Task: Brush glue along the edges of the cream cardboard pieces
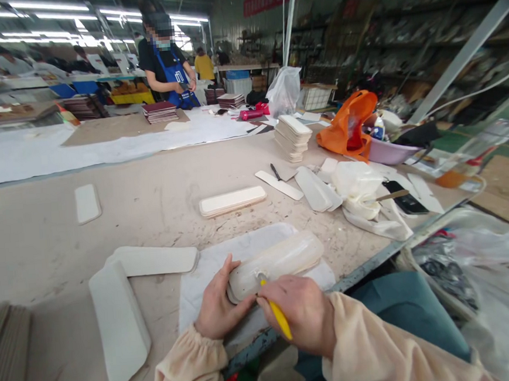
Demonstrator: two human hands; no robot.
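A long pale panel (281,259) with rounded ends and a glossy top lies on a white sheet (192,295) near the table's front edge. My left hand (219,296) holds its near left end, thumb on the close side and fingers at the far side. My right hand (299,310) is closed around a yellow-handled tool (280,320). The tool's tip meets the panel's top close to my left thumb; its exact shape is too small to make out. Left of the sheet lie white panels (154,260) and a fanned stack of panels (117,324).
Further back lie a short white piece (87,203), a flat stack (233,201) and a taller stack (293,137). At right are a phone (407,197), an orange bag (342,128) and a purple basin (392,151). A person in a blue apron (172,73) stands across the table.
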